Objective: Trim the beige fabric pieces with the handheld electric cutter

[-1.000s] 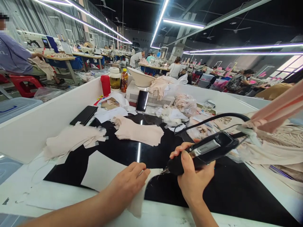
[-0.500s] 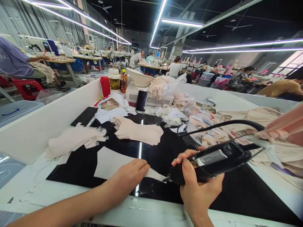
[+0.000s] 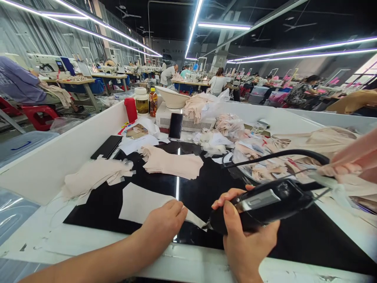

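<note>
Left hand (image 3: pixel 165 220), fingers together, on piece (image 3: pixel 138 203); right hand (image 3: pixel 249 243) clasps tool (image 3: pixel 265 202) at piece's tip. Stack (image 3: pixel 173 164) beyond left hand; completion unclear.

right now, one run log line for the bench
left hand: on pale fabric piece | right hand: holding black tool, tip at fabric's narrow end | rest: phone against scale

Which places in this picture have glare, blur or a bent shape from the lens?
Head view: a white glare streak, probably reflected from a ceiling light, crosses the black board; head view: the pink cloth beyond the black tool looks soft; head view: things near the side edges look stretched, likely by a wide lens.
</note>
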